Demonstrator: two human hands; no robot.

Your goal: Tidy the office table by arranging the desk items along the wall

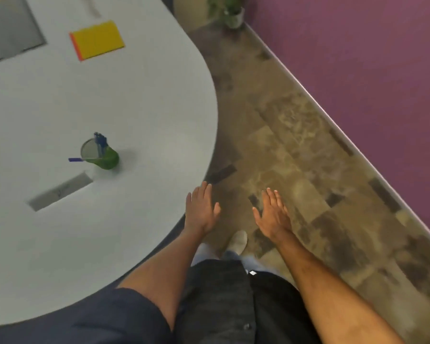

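Observation:
A green pen cup (102, 155) with blue pens stands on the white table (139, 100), left of centre. A yellow notebook with an orange spine (97, 39) lies farther back on the table. At the top left lies a grey laptop (8, 31). My left hand (201, 209) hovers with straight fingers over the table's rounded right edge, holding nothing. My right hand (272, 214) is flat and empty above the floor, apart from the table.
A grey cable slot (60, 191) is set in the tabletop in front of the cup. A purple wall (370, 70) with a pale baseboard runs along the right. A potted plant (231, 13) stands on the tiled floor at the back.

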